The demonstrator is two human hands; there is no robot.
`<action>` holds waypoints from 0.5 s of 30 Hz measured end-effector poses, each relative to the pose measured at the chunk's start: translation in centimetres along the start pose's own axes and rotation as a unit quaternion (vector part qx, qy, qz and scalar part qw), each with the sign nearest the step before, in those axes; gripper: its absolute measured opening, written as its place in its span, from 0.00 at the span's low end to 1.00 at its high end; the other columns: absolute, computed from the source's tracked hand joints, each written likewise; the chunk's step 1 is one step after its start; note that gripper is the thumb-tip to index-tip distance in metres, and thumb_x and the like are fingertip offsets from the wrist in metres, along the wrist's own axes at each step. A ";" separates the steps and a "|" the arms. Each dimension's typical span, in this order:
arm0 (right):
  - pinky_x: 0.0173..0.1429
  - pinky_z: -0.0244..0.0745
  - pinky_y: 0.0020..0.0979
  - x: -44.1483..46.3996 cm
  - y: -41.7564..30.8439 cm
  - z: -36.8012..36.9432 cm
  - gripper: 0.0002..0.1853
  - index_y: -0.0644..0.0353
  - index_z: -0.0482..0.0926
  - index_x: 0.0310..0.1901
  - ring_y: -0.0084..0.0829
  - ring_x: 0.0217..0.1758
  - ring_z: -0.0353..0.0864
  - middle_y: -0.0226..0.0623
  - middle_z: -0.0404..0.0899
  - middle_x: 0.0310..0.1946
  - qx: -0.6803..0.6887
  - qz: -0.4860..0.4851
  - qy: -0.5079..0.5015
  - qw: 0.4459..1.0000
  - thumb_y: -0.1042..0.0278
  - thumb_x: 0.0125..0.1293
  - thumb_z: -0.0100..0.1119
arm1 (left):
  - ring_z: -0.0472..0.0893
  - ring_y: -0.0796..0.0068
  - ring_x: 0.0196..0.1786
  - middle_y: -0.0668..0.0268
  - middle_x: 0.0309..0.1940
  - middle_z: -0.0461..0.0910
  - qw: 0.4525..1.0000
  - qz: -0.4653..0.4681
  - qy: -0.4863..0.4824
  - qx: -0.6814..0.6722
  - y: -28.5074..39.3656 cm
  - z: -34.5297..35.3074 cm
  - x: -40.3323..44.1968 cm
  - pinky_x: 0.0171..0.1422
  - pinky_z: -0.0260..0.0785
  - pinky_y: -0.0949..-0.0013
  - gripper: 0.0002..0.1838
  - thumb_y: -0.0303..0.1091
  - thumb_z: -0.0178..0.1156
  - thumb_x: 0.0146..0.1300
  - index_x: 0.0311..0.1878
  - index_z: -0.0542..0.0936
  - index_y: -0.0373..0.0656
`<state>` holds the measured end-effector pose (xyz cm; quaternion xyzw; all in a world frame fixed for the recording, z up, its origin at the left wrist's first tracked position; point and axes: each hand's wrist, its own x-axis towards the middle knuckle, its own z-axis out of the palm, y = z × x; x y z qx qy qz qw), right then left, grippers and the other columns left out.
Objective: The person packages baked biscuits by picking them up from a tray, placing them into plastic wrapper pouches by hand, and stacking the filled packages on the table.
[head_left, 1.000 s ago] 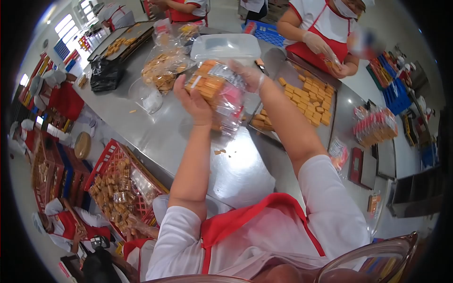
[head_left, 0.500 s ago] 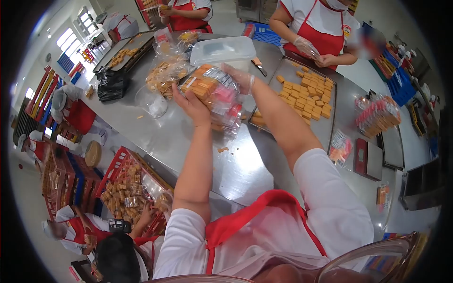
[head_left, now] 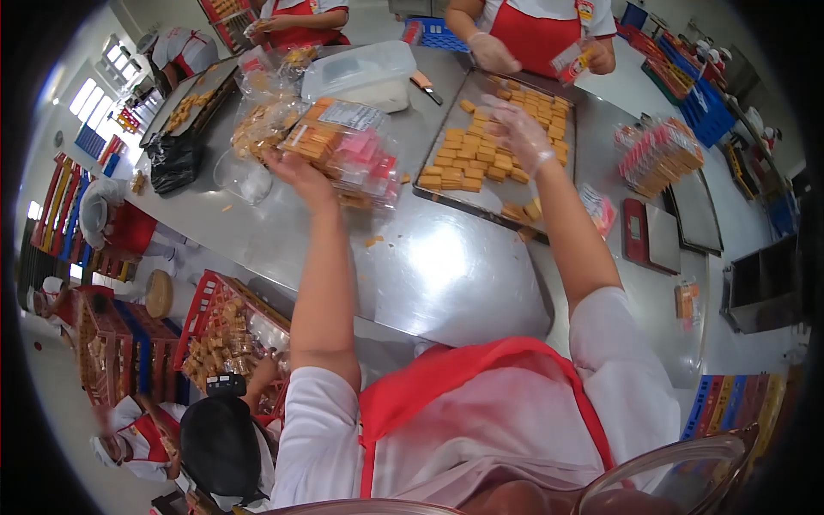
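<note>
My left hand [head_left: 300, 178] is bare and rests against the left side of clear packets of orange biscuits [head_left: 314, 139] with pink-and-white labels. Its fingers are partly hidden at the packets' edge. My right hand [head_left: 515, 129], in a clear glove, is over a metal tray [head_left: 421, 190] of rectangular orange biscuits [head_left: 468, 153]. Its fingers are spread, with nothing seen in them. Bags of flat biscuit pieces [head_left: 262, 129] lie left of the packets.
A plastic tub [head_left: 360, 73] and a knife [head_left: 425, 86] lie beyond the packets. A co-worker [head_left: 536, 39] stands behind the tray. On the right are stacked packets [head_left: 661, 159] and a red scale [head_left: 636, 232]. A red crate [head_left: 199, 313] stands at lower left.
My right hand has left the packets and moved right, over the tray. My left hand and the packets now appear further left. The co-worker beyond the tray now holds a small packet.
</note>
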<state>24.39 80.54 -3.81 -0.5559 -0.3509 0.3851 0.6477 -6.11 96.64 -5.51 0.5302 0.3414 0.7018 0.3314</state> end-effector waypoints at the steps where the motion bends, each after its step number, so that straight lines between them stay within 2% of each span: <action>1: 0.44 0.66 0.26 -2.0 -0.4 -1.4 0.22 0.55 0.69 0.51 0.24 0.43 0.73 0.30 0.74 0.44 0.000 0.008 0.055 0.998 0.54 0.58 0.54 | 0.46 0.58 0.69 0.51 0.67 0.42 0.999 -0.010 0.008 -0.050 0.3 0.0 -0.2 0.70 0.39 0.61 0.38 0.58 0.35 0.65 0.66 0.43 0.36; 3: 0.42 0.67 0.25 -5.7 -0.7 -4.2 0.21 0.57 0.69 0.51 0.23 0.41 0.74 0.30 0.74 0.43 -0.009 0.018 0.133 0.991 0.56 0.58 0.55 | 0.46 0.58 0.69 0.50 0.66 0.42 0.989 -0.027 0.022 -0.147 1.3 0.2 -0.5 0.70 0.39 0.61 0.37 0.56 0.36 0.65 0.66 0.43 0.36; 6: 0.39 0.67 0.23 -10.5 -0.4 -9.4 0.20 0.59 0.69 0.50 0.22 0.38 0.75 0.30 0.75 0.41 -0.042 0.024 0.190 0.981 0.59 0.58 0.56 | 0.48 0.58 0.68 0.50 0.65 0.45 0.988 -0.080 0.081 -0.103 3.6 0.1 -1.8 0.70 0.41 0.61 0.35 0.53 0.37 0.66 0.66 0.43 0.39; 9: 0.36 0.67 0.21 -14.7 -0.2 -13.6 0.18 0.59 0.71 0.48 0.21 0.36 0.75 0.29 0.75 0.39 -0.101 0.013 0.221 0.970 0.62 0.58 0.55 | 0.52 0.58 0.66 0.51 0.64 0.48 0.995 0.009 0.096 0.011 4.8 -0.7 -4.1 0.69 0.42 0.61 0.33 0.50 0.39 0.66 0.65 0.46 0.39; 11: 0.36 0.67 0.21 -17.2 -0.3 -15.2 0.16 0.60 0.73 0.46 0.20 0.35 0.74 0.29 0.76 0.37 -0.167 0.008 0.244 0.955 0.63 0.58 0.55 | 0.54 0.58 0.64 0.53 0.63 0.49 0.995 0.064 0.041 0.058 5.7 -0.4 -7.4 0.69 0.42 0.62 0.31 0.47 0.41 0.65 0.64 0.48 0.39; 12: 0.37 0.68 0.21 -18.2 0.1 -16.0 0.13 0.60 0.75 0.43 0.19 0.33 0.73 0.27 0.76 0.34 -0.148 -0.014 0.255 0.956 0.64 0.58 0.55 | 0.55 0.58 0.64 0.53 0.63 0.50 0.992 0.092 0.015 0.081 6.2 0.1 -9.3 0.69 0.43 0.62 0.30 0.46 0.42 0.65 0.64 0.49 0.40; 14: 0.39 0.68 0.22 -19.7 1.0 -17.7 0.14 0.61 0.74 0.44 0.20 0.33 0.74 0.27 0.76 0.34 -0.221 -0.038 0.263 0.938 0.64 0.58 0.56 | 0.55 0.62 0.64 0.55 0.63 0.50 0.976 0.162 -0.145 -0.004 7.4 2.0 -13.9 0.68 0.43 0.60 0.29 0.36 0.49 0.60 0.62 0.53 0.42; 15: 0.40 0.68 0.22 -20.2 1.5 -18.8 0.14 0.61 0.74 0.44 0.20 0.33 0.74 0.27 0.76 0.34 -0.261 -0.050 0.265 0.927 0.64 0.58 0.56 | 0.55 0.62 0.64 0.55 0.63 0.50 0.976 0.158 -0.149 -0.011 7.5 2.6 -14.6 0.68 0.43 0.60 0.29 0.36 0.49 0.60 0.62 0.53 0.42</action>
